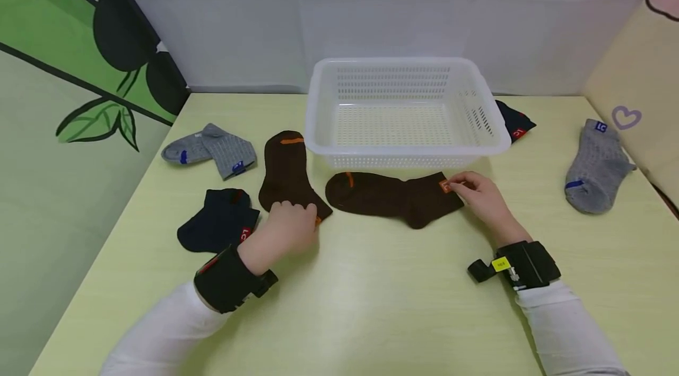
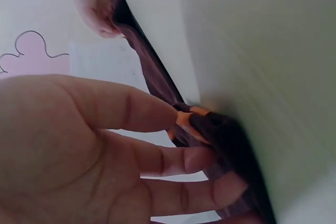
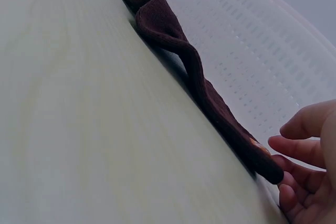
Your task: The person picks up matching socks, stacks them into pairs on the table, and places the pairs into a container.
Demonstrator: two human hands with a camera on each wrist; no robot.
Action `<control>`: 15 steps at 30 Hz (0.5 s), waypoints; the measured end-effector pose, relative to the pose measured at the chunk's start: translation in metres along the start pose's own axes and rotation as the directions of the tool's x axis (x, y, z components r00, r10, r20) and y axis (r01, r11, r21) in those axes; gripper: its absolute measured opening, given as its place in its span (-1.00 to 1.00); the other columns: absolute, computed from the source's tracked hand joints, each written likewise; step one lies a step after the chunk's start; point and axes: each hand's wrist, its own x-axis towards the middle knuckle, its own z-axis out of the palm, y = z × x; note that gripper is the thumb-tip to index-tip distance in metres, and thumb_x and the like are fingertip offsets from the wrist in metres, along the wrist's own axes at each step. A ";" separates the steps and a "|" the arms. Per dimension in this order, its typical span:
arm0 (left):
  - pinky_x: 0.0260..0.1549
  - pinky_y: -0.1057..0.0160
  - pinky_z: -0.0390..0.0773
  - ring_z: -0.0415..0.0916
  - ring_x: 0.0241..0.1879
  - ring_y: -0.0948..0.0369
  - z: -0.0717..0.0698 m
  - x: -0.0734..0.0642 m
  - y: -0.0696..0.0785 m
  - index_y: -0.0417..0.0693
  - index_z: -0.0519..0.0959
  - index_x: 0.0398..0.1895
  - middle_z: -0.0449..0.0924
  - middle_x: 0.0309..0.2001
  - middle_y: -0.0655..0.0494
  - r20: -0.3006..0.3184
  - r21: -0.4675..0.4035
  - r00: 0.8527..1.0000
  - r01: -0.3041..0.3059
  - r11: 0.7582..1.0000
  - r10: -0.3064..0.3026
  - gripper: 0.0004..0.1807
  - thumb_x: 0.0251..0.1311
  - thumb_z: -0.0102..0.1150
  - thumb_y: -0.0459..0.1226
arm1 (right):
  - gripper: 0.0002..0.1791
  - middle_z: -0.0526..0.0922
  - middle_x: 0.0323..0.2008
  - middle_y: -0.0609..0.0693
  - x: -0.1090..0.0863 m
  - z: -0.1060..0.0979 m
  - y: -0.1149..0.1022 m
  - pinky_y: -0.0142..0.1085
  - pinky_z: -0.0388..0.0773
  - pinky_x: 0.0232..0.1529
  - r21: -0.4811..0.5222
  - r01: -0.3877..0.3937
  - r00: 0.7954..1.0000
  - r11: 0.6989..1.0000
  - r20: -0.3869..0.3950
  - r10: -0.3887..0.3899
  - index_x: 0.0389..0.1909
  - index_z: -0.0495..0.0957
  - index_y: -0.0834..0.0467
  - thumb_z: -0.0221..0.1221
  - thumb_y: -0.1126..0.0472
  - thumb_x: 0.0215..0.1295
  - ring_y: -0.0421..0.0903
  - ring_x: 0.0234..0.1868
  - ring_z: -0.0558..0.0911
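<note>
Two dark brown socks with orange marks lie in front of the basket. The left hand point(image 1: 289, 226) is over the cuff of the upright-lying brown sock point(image 1: 286, 170), pinching it beside the orange label point(image 2: 191, 124), its thumb and fingertips at the fabric. The other brown sock point(image 1: 379, 194) stretches sideways with its cuff to the right. At that cuff is the right hand point(image 1: 480, 196), its fingertips touching the end by the orange label point(image 3: 259, 146). In the right wrist view a gap shows between its thumb and index finger, both loosely bent.
A white plastic basket point(image 1: 408, 158) stands behind the brown socks. Grey socks point(image 1: 228, 152) and navy socks point(image 1: 217, 223) lie at the left. Another grey sock point(image 1: 594, 170) is near the right edge, and a navy sock point(image 1: 511, 119) shows partly behind the basket.
</note>
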 end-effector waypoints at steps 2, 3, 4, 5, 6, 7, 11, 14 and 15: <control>-0.18 -0.04 0.40 0.47 -0.27 -0.11 -0.001 -0.006 0.007 -0.24 0.44 -0.14 0.57 -0.28 -0.18 0.011 0.000 1.000 -0.016 1.000 0.016 -0.71 0.34 -0.04 -0.16 | -0.67 0.56 -0.10 0.26 -0.001 0.000 -0.001 -0.36 0.34 -0.14 0.004 -0.003 1.000 1.000 -0.001 0.003 -0.08 0.53 0.35 0.01 0.15 0.41 -0.21 -0.21 0.43; -0.18 -0.03 0.39 0.47 -0.27 -0.11 -0.001 -0.009 0.011 -0.24 0.44 -0.15 0.57 -0.29 -0.17 0.020 0.001 1.000 -0.024 1.000 0.024 -0.72 0.34 -0.04 -0.16 | -0.67 0.56 -0.09 0.26 -0.001 -0.001 -0.001 -0.37 0.33 -0.13 0.005 -0.001 1.000 1.000 -0.001 0.001 -0.08 0.53 0.35 0.01 0.15 0.41 -0.21 -0.21 0.42; -0.20 -0.02 0.40 0.47 -0.29 -0.10 -0.001 -0.011 0.015 -0.23 0.44 -0.16 0.56 -0.32 -0.15 0.028 0.003 0.999 -0.030 1.000 0.030 -0.74 0.34 -0.03 -0.17 | -0.67 0.56 -0.09 0.26 -0.001 -0.001 -0.002 -0.37 0.33 -0.13 0.010 0.000 1.000 1.000 0.000 0.000 -0.08 0.53 0.36 0.01 0.16 0.41 -0.21 -0.20 0.42; -0.22 0.00 0.41 0.48 -0.31 -0.08 -0.001 -0.014 0.019 -0.22 0.45 -0.17 0.56 -0.35 -0.13 0.035 0.003 0.999 -0.035 0.999 0.034 -0.75 0.33 -0.02 -0.18 | -0.67 0.56 -0.08 0.27 -0.001 -0.001 -0.002 -0.37 0.33 -0.13 0.016 0.001 1.000 1.000 0.002 -0.001 -0.08 0.53 0.37 0.01 0.16 0.41 -0.19 -0.19 0.42; -0.25 0.02 0.42 0.48 -0.34 -0.05 0.000 -0.017 0.022 -0.21 0.46 -0.17 0.55 -0.38 -0.10 0.047 0.007 0.998 -0.041 0.999 0.040 -0.75 0.33 -0.01 -0.18 | -0.67 0.55 -0.07 0.27 -0.001 -0.001 -0.003 -0.36 0.32 -0.11 0.019 0.002 1.000 1.000 0.003 -0.002 -0.08 0.53 0.37 0.01 0.16 0.41 -0.17 -0.17 0.42; -0.29 0.05 0.43 0.48 -0.38 -0.01 0.001 -0.019 0.025 -0.19 0.47 -0.14 0.54 -0.42 -0.07 0.061 0.010 0.997 -0.046 0.999 0.045 -0.75 0.33 -0.02 -0.17 | -0.66 0.55 -0.07 0.28 -0.001 -0.001 -0.003 -0.35 0.32 -0.10 0.023 0.002 1.000 1.000 0.006 -0.003 -0.08 0.53 0.38 0.01 0.16 0.41 -0.15 -0.16 0.42; -0.51 0.19 0.37 0.37 -0.55 0.14 0.004 -0.028 0.038 -0.15 0.47 -0.15 0.41 -0.58 0.06 0.096 -0.024 0.991 -0.096 0.995 0.097 -0.77 0.33 -0.03 -0.17 | -0.67 0.54 -0.06 0.28 0.000 0.000 -0.002 -0.31 0.32 -0.08 0.022 0.007 1.000 1.000 0.005 -0.007 -0.08 0.53 0.38 0.01 0.17 0.41 -0.08 -0.12 0.42; -0.57 0.23 0.29 0.29 -0.61 0.18 0.008 -0.034 0.046 -0.15 0.44 -0.25 0.34 -0.62 0.10 0.083 -0.081 0.980 -0.175 0.981 0.182 -0.78 0.33 -0.02 -0.15 | -0.68 0.55 -0.06 0.28 0.000 -0.001 -0.001 -0.32 0.32 -0.08 0.021 0.016 1.000 1.000 0.001 -0.016 -0.09 0.53 0.38 0.01 0.18 0.41 -0.13 -0.13 0.42; -0.57 0.24 0.29 0.29 -0.61 0.19 0.008 -0.035 0.049 -0.15 0.43 -0.26 0.33 -0.62 0.11 0.077 -0.096 0.973 -0.209 0.973 0.216 -0.77 0.32 0.00 -0.14 | -0.67 0.55 -0.06 0.28 0.000 -0.001 -0.001 -0.34 0.32 -0.08 0.020 0.019 1.000 1.000 0.001 -0.019 -0.09 0.53 0.38 0.02 0.17 0.41 -0.17 -0.14 0.42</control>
